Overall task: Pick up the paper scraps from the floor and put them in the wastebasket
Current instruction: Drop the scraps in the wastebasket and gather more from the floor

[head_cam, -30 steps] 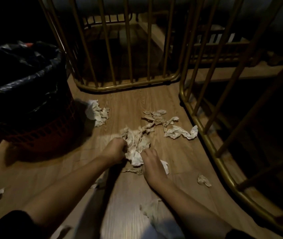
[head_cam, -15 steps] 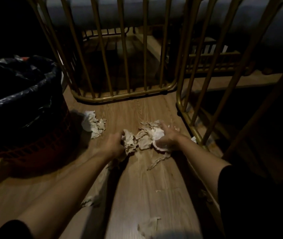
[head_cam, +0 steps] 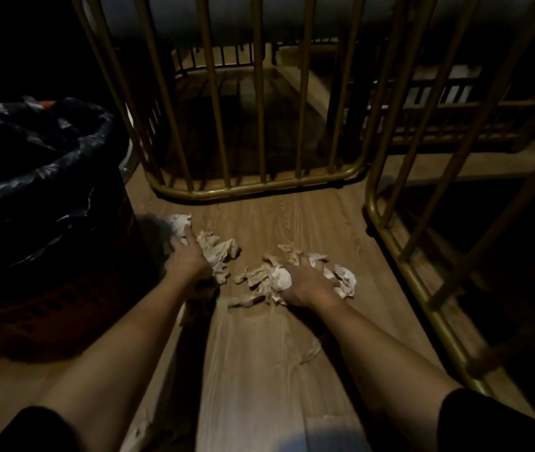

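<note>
Crumpled white paper scraps lie in two heaps on the wooden floor. My left hand [head_cam: 188,259] presses on the left heap of scraps [head_cam: 219,252], its fingers reaching a white wad [head_cam: 178,223] beside the wastebasket. My right hand [head_cam: 308,282] lies over the right heap of scraps [head_cam: 269,280], closed around part of it, with a loose wad [head_cam: 346,282] at its fingertips. The wastebasket [head_cam: 41,203], lined with a black bag, stands at the left, close to my left hand.
Gold metal frames with upright bars stand on the floor ahead [head_cam: 259,187] and along the right [head_cam: 422,288]. Small scraps lie near my right forearm [head_cam: 312,352] and by my left elbow [head_cam: 139,432].
My left hand moved left toward the white wad by the wastebasket. The one bunch between my hands split into two heaps. My right hand drew its scraps slightly nearer to me.
</note>
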Demonstrator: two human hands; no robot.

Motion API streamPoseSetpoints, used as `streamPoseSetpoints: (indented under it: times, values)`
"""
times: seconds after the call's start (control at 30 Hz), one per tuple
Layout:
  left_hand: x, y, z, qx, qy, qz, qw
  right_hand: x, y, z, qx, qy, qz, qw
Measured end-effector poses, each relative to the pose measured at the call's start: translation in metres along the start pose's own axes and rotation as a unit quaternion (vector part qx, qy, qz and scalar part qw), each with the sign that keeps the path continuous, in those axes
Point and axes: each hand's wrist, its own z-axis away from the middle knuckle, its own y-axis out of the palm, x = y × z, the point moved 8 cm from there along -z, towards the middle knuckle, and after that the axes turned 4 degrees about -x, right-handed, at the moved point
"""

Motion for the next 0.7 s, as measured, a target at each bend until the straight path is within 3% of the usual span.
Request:
streamPoseSetpoints:
  times: [0.2, 0.33, 0.47, 0.7]
  values:
    - [-0.009, 0.011, -0.021, 0.146, 0.029, -0.071, 0.986, 0.023, 0.001, 0.04, -0.215, -0.087, -0.003, 0.973]
    - [-0.018, 0.005, -0.017, 0.039, 0.109, 0.001, 0.993, 0.019, 0.003, 0.06, -0.28, -0.139, -0.074, 0.947]
    - [-0.034, 0.004, 0.021, -0.03, 0.195, 0.025, 0.98, 0.013, 0.011, 0.06, -0.255, -0.155, -0.113, 0.948]
    - [-0.03, 0.004, 0.088, -0.025, 0.294, 0.018, 0.955, -0.007, -0.006, 0.083, -0.226, -0.121, -0.189, 0.948]
